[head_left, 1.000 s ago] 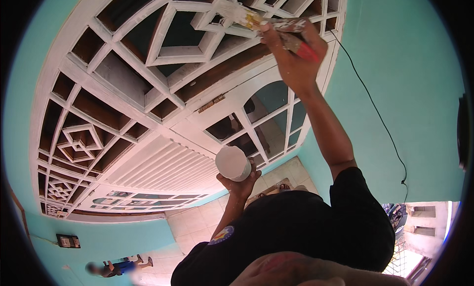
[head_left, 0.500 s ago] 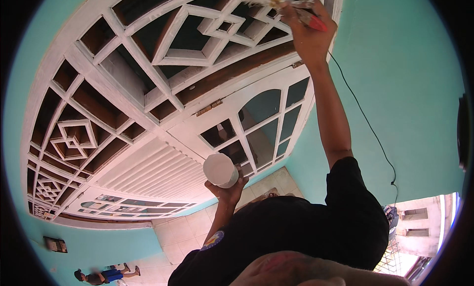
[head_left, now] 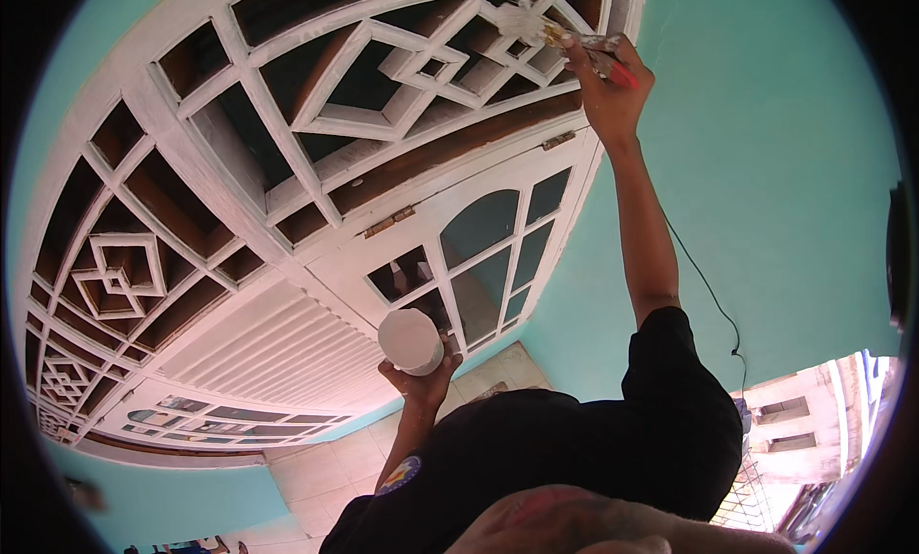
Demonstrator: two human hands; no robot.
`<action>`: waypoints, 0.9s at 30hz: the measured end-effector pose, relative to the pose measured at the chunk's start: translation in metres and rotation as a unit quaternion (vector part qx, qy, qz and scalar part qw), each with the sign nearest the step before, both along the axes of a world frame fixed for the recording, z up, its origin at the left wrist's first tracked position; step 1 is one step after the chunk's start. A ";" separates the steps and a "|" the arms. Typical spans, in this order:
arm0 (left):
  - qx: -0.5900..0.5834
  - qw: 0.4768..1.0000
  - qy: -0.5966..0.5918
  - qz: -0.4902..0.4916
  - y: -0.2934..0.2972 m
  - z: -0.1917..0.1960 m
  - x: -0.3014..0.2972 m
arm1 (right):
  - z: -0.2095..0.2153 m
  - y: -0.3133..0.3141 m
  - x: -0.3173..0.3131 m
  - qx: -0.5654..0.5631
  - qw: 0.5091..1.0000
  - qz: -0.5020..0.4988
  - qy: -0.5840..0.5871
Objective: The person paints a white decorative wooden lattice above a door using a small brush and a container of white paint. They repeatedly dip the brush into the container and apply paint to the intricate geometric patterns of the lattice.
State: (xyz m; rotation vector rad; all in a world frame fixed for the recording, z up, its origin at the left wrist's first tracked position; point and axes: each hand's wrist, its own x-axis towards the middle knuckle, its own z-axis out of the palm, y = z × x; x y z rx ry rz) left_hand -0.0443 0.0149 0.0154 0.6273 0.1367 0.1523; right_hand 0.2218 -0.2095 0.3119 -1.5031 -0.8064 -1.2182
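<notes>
Two hands raised, right hand (head_left: 610, 90) closed around a red-handled paintbrush (head_left: 560, 35), bristles touching the white lattice transom (head_left: 383, 66) above the door, left hand (head_left: 421, 377) cupped under a white paint pot (head_left: 410, 341), probably gripped at its base, turquoise wall (head_left: 766, 171) alongside.

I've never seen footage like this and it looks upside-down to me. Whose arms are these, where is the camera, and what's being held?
The camera sits on a person's head, and its wide lens bends straight lines. The person is looking up, so you see their own arms in a dark shirt. The right hand reaches high with a paintbrush, its bristles against the white lattice above the doors. The left hand holds a small white pot from underneath. Beside the doors is a turquoise wall with a thin black cable running down it.
</notes>
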 end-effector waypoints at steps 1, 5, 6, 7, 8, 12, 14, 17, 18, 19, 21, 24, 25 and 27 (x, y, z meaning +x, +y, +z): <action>0.157 0.987 0.015 0.025 -0.003 0.000 0.001 | 0.003 -0.003 -0.002 0.010 0.999 -0.019 -0.029; -0.109 0.994 -0.009 -0.019 0.004 -0.009 0.002 | 0.032 0.007 -0.045 -0.315 0.940 -0.090 -0.093; -0.236 0.971 -0.009 -0.046 0.007 -0.010 0.004 | 0.047 0.009 -0.046 -0.360 0.920 -0.101 -0.121; -0.243 0.969 0.002 -0.049 0.008 -0.014 0.005 | 0.064 0.011 -0.043 -0.405 0.896 -0.112 -0.145; -0.235 0.971 0.006 -0.047 0.007 -0.015 0.006 | 0.079 0.016 -0.038 -0.448 0.870 -0.120 -0.170; -0.221 0.974 0.015 -0.048 0.003 -0.003 0.009 | 0.115 0.033 -0.025 -0.555 0.826 -0.025 -0.093; -0.197 0.979 0.011 -0.056 0.001 -0.011 0.011 | 0.125 0.034 -0.001 -0.607 0.783 -0.006 -0.138; -0.196 0.979 0.008 -0.056 -0.005 -0.012 0.010 | 0.136 0.035 -0.021 -0.657 0.751 -0.062 -0.009; -0.201 0.978 0.004 -0.048 -0.004 -0.009 0.010 | 0.150 0.038 -0.037 -0.660 0.745 -0.073 0.064; -0.215 0.976 0.014 -0.022 0.000 -0.008 0.007 | 0.169 0.044 -0.053 -0.679 0.725 -0.073 0.084; -0.246 0.969 0.040 0.002 -0.002 -0.008 0.004 | 0.176 0.043 -0.053 -0.654 0.754 -0.054 0.022; -0.213 0.977 0.014 -0.014 0.003 -0.013 0.003 | 0.166 0.053 -0.045 -0.678 0.726 -0.107 0.025; -0.213 0.977 0.016 -0.024 0.003 -0.011 0.004 | 0.151 0.045 -0.033 -0.671 0.736 -0.090 -0.008; -0.219 0.975 0.018 -0.017 0.004 -0.007 0.001 | 0.142 0.041 -0.026 -0.655 0.755 -0.031 0.021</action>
